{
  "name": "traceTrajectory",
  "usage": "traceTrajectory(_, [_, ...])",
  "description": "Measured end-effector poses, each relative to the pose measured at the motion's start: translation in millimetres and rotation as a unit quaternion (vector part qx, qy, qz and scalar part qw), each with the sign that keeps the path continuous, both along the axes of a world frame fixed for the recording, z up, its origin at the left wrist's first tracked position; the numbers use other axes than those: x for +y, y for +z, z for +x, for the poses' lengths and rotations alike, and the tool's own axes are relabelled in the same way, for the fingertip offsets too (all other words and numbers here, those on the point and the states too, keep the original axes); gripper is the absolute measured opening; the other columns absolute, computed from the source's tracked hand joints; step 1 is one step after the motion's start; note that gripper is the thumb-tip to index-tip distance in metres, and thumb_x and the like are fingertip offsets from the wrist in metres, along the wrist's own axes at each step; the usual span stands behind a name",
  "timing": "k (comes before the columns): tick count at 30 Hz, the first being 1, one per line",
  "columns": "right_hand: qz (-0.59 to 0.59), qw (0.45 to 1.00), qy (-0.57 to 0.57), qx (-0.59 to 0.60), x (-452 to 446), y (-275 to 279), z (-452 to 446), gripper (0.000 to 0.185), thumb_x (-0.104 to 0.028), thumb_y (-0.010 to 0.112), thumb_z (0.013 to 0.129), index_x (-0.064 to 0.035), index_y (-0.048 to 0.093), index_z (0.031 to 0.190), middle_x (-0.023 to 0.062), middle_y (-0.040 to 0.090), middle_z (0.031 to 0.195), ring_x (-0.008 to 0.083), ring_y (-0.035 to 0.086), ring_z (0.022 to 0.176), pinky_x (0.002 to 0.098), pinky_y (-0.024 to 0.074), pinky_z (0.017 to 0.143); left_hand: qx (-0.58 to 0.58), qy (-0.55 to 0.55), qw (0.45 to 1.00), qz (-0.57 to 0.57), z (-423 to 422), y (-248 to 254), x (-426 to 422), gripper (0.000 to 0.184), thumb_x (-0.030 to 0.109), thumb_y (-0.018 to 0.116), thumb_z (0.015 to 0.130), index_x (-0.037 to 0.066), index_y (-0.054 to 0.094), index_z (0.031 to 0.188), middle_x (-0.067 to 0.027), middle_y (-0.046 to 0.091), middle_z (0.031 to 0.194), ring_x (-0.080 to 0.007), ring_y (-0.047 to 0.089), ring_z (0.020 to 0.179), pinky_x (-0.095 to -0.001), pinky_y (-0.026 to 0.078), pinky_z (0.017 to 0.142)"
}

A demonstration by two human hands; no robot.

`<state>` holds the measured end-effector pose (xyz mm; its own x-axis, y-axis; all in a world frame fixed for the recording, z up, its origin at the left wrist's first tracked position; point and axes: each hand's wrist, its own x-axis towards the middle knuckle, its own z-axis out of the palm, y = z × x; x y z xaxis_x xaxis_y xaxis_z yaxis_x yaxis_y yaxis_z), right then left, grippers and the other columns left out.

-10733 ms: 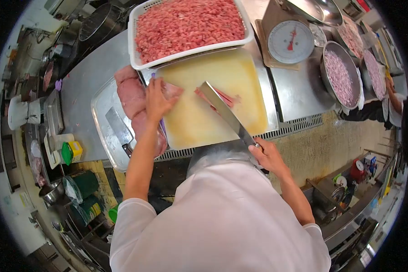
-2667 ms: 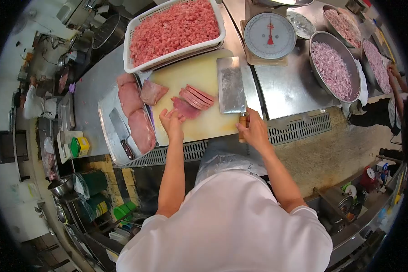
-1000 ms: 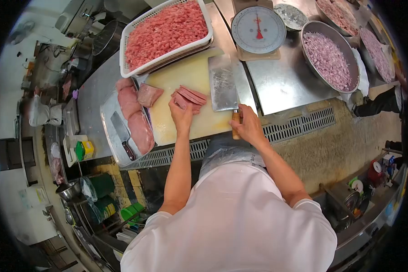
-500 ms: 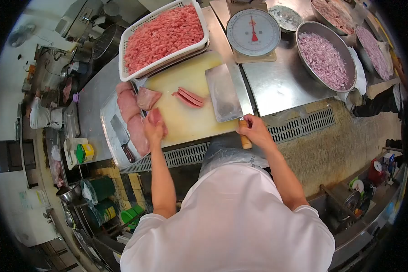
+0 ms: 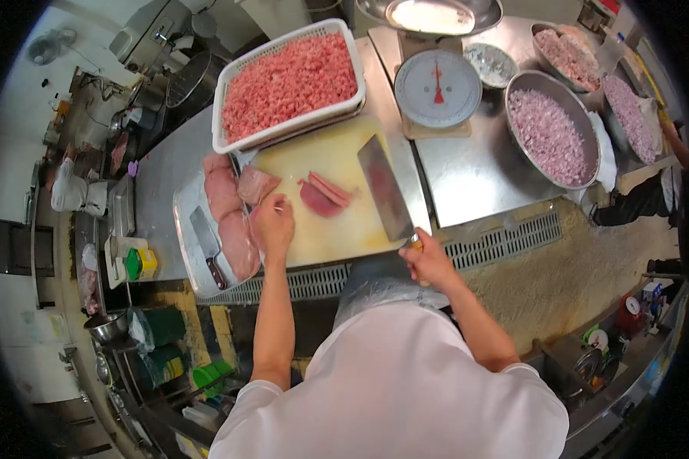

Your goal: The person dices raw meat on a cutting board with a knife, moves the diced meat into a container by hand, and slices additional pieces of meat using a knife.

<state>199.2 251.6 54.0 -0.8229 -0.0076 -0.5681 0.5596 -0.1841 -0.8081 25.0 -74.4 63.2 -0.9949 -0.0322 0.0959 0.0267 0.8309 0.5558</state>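
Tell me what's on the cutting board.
On the cutting board: meat slices and, near its left edge, a meat chunk. The cleaver overlaps the board; whatever lies beneath these is hidden.

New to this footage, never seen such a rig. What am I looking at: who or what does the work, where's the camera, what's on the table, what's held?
No machine here: a person works bare-handed. Every picture comes from one head-worn camera looking forward and down; the view looks bowed, with dark edges. The right hand grips a cleaver, its blade over the right side of the cutting board. The left hand is at the board's left side; whether it holds anything is unclear. On the board lie meat slices and a larger meat chunk. Around it: a tray with meat and a knife, a basket of ground meat, and a dial scale.
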Motion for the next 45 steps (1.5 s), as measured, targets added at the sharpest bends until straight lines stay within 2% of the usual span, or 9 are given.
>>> traceTrajectory(10, [0.095,0.99,0.081,0.07,-1.6,20.4,-9.9,0.04,-0.015,0.065,0.097,-0.0011,0.051,0.132,0.0063,0.059,0.075,0.0153,0.057,0.052,0.0333,0.0459,0.044,-0.068,0.061,0.993,-0.075,-46.4,-25.1,97.4,0.054,0.039,0.075,0.089,0.001,0.057,0.123,-0.0256,0.074,0.105,-0.0476,0.071,0.101,-0.0526,0.054,0.09])
traceTrajectory(16, [0.095,0.99,0.087,0.051,1.5,28.5,-5.8,0.039,-0.016,0.066,0.098,-0.0014,0.054,0.132,0.0076,0.06,0.075,0.0155,0.057,0.053,0.0327,0.0436,0.042,-0.087,-0.008,0.992,0.096,-25.6,-40.5,33.0,0.061,0.031,0.086,0.082,0.002,0.058,0.127,-0.0221,0.074,0.104,-0.0399,0.073,0.097,-0.048,0.055,0.087])
traceTrajectory(19, [0.088,0.993,0.07,0.028,2.6,37.1,-7.3,0.041,-0.018,0.067,0.099,-0.0027,0.054,0.135,0.0074,0.06,0.074,0.0152,0.057,0.052,0.0325,0.0426,0.04,-0.058,0.035,0.998,0.015,-17.3,-51.8,11.5,0.062,0.032,0.087,0.082,0.003,0.058,0.129,-0.0193,0.073,0.103,-0.0341,0.072,0.09,-0.0448,0.056,0.085])
traceTrajectory(26, [0.116,0.985,0.091,0.084,3.2,34.0,-15.2,0.042,-0.023,0.068,0.1,0.0022,0.055,0.131,0.0108,0.063,0.073,0.0154,0.057,0.049,0.034,0.0433,0.04,-0.085,0.002,0.964,0.251,-20.8,-76.5,22.4,0.044,0.011,0.078,0.09,0.001,0.059,0.129,-0.0127,0.07,0.099,-0.0218,0.069,0.084,-0.0349,0.055,0.079])
traceTrajectory(33, [0.248,0.943,0.101,0.198,-32.5,22.3,-24.5,0.043,-0.026,0.069,0.097,0.0026,0.055,0.126,0.0298,0.07,0.09,0.0518,0.067,0.092,0.055,0.0522,0.08,-0.032,-0.124,0.982,0.137,-23.4,-48.6,59.1,0.041,0.007,0.074,0.092,0.0,0.059,0.13,-0.0115,0.07,0.095,-0.0203,0.067,0.077,-0.0341,0.055,0.077])
traceTrajectory(37, [0.254,0.917,0.182,0.248,-47.5,20.8,-31.8,0.041,-0.024,0.071,0.095,0.0021,0.055,0.122,0.0286,0.071,0.093,0.0498,0.069,0.092,0.0555,0.0533,0.079,-0.017,-0.106,0.986,0.129,-6.7,-55.0,51.4,0.034,0.008,0.072,0.093,-0.001,0.06,0.123,-0.0123,0.069,0.092,-0.0244,0.066,0.075,-0.0371,0.055,0.077])
traceTrajectory(40, [0.263,0.917,0.216,0.206,-58.4,25.3,-38.1,0.04,-0.024,0.069,0.096,0.0006,0.054,0.124,0.0272,0.072,0.096,0.0489,0.069,0.093,0.0555,0.0534,0.08,-0.15,-0.01,0.936,0.318,3.3,-62.6,45.9,0.03,0.009,0.072,0.094,-0.002,0.06,0.118,-0.015,0.067,0.095,-0.028,0.066,0.084,-0.0389,0.053,0.079])
traceTrajectory(43, [0.286,0.916,0.182,0.216,-59.2,20.9,-36.0,0.049,-0.02,0.067,0.097,0.0006,0.051,0.138,0.0275,0.071,0.093,0.0487,0.069,0.089,0.0541,0.0538,0.079,0.115,-0.115,0.982,0.097,5.2,-72.1,44.7,0.032,0.012,0.073,0.093,-0.002,0.059,0.119,-0.0173,0.064,0.098,-0.0318,0.064,0.093,-0.041,0.052,0.081])
traceTrajectory(45, [0.296,0.923,0.193,0.15,-53.2,29.1,-39.2,0.048,-0.019,0.065,0.097,-0.0032,0.052,0.14,0.0294,0.071,0.099,0.0483,0.069,0.097,0.0524,0.0542,0.085,0.102,-0.106,0.986,0.085,11.9,-31.8,61.8,0.03,0.011,0.07,0.093,-0.002,0.06,0.118,-0.0192,0.06,0.104,-0.0346,0.062,0.095,-0.0434,0.051,0.082])
